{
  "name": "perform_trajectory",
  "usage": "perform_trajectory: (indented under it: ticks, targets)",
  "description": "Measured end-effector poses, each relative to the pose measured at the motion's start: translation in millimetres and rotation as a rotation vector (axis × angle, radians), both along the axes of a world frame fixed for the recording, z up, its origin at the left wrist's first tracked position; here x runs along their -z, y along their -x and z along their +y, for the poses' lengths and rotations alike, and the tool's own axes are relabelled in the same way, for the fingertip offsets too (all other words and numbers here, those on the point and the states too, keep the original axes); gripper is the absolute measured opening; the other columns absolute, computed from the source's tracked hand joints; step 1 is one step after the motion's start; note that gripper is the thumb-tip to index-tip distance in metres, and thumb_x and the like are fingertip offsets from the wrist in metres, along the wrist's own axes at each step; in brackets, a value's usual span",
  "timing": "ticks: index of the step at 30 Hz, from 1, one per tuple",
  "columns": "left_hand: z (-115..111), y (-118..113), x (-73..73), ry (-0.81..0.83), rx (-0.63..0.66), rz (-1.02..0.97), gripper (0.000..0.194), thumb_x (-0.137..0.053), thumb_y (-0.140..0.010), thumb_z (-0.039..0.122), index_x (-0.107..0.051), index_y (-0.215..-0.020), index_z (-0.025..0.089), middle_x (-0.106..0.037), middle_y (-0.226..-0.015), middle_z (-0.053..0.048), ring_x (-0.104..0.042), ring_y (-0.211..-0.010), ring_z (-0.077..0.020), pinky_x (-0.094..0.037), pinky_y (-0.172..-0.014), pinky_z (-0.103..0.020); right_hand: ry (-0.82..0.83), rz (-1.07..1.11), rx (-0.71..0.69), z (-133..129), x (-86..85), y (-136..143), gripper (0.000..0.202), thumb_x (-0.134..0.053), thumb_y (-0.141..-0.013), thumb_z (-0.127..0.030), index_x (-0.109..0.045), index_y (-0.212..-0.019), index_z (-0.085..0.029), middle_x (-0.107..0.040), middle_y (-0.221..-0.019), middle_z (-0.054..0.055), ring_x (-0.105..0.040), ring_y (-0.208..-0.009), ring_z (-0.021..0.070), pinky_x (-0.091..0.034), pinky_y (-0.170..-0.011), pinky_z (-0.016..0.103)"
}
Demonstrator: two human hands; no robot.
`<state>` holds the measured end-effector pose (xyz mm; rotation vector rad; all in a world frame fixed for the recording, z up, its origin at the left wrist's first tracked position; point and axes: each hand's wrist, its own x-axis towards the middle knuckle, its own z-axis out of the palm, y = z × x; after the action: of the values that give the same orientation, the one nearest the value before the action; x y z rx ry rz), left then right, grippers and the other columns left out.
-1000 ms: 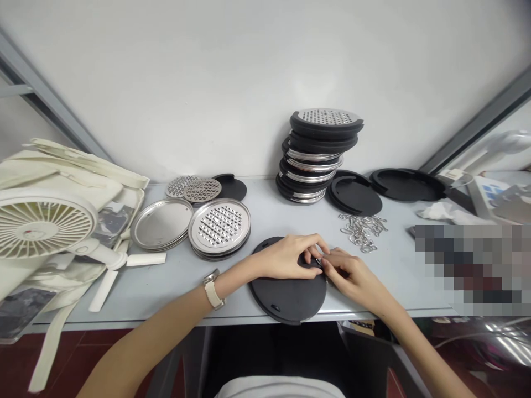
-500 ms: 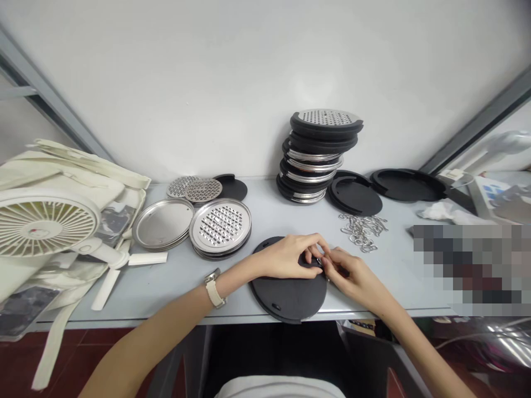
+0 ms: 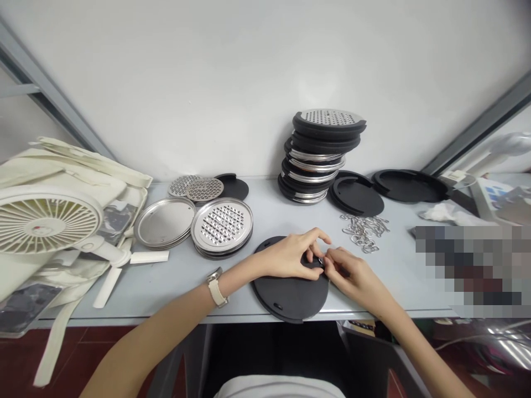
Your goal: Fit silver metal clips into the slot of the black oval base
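Observation:
A black round disc (image 3: 290,298) lies flat near the table's front edge. Over its upper right part rests my left hand (image 3: 295,255), its fingers bent around the disc's rim area and a small metal piece (image 3: 320,262) showing by the fingertips. My right hand (image 3: 352,276) is closed in a pinch at the disc's right edge, touching the same spot; what it pinches is too small to make out. Loose metal hooks or rings (image 3: 365,232) lie in a pile behind my right hand.
Grater discs (image 3: 223,225) and plain metal discs (image 3: 165,221) lie at the left, beside a white fan (image 3: 47,221) and a cream bag (image 3: 70,171). A tall disc stack (image 3: 313,160) stands at the back. Black trays (image 3: 409,185) are at the back right.
The index finger of my left hand has lifted and spread a little from my right fingertips. The view has shifted slightly; the disc remains in place.

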<state>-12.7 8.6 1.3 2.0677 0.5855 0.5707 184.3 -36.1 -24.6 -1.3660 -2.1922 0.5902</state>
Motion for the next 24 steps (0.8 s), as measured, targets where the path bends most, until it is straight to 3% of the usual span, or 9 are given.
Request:
perform_trajectory:
  ticks: [13, 16, 19, 21, 24]
  targets:
    - [2.9, 0.8, 5.5, -0.019, -0.054, -0.028, 0.047, -0.057, -0.074, 0.010, -0.042, -0.117, 0.021, -0.061, -0.086, 0.001, -0.055, -0.072, -0.0092, -0.044, -0.070, -0.021, -0.029, 0.127, 0.066, 1.7, 5.7, -5.0, 0.028, -0.038, -0.096, -0.031, -0.038, -0.070, -0.022, -0.040, -0.062, -0.004, -0.039, -0.056, 0.0129, -0.035, -0.055, 0.025]
    - [0.5, 0.9, 2.0, -0.134, -0.140, 0.024, 0.042, -0.060, -0.075, 0.017, -0.044, -0.114, 0.021, -0.059, -0.095, -0.002, -0.055, -0.079, -0.0121, -0.045, -0.071, -0.024, -0.011, 0.152, 0.082, 2.2, 6.6, -7.3, 0.029, -0.036, -0.097, -0.033, -0.036, -0.071, -0.022, -0.035, -0.061, -0.005, -0.036, -0.055, 0.0122, -0.033, -0.055, 0.024]
    - [-3.2, 0.8, -2.4, -0.323, -0.261, 0.136, 0.036, -0.061, -0.076, 0.029, -0.046, -0.107, 0.019, -0.055, -0.088, -0.002, -0.055, -0.080, -0.0166, -0.044, -0.071, -0.028, -0.007, 0.145, 0.075, 2.2, 6.2, -6.8, 0.029, -0.037, -0.097, -0.034, -0.035, -0.070, -0.022, -0.035, -0.061, -0.005, -0.036, -0.055, 0.0120, -0.032, -0.055, 0.024]
    - [-5.4, 0.7, -4.7, -0.392, -0.248, 0.206, 0.036, -0.059, -0.078, 0.031, -0.044, -0.109, 0.018, -0.053, -0.078, 0.000, -0.055, -0.074, -0.0172, -0.043, -0.069, -0.029, -0.002, 0.138, 0.074, 2.2, 6.1, -5.9, 0.030, -0.037, -0.097, -0.034, -0.035, -0.070, -0.022, -0.035, -0.060, -0.006, -0.037, -0.055, 0.0119, -0.032, -0.055, 0.024]
    - [-7.2, 0.9, -7.0, -0.355, -0.158, 0.249, 0.042, -0.055, -0.079, 0.029, -0.037, -0.115, 0.019, -0.053, -0.074, 0.002, -0.054, -0.065, -0.0150, -0.041, -0.060, -0.025, 0.016, 0.129, 0.076, 2.0, 5.9, -3.3, 0.029, -0.036, -0.098, -0.034, -0.035, -0.071, -0.022, -0.036, -0.060, -0.005, -0.038, -0.055, 0.0122, -0.033, -0.056, 0.025]
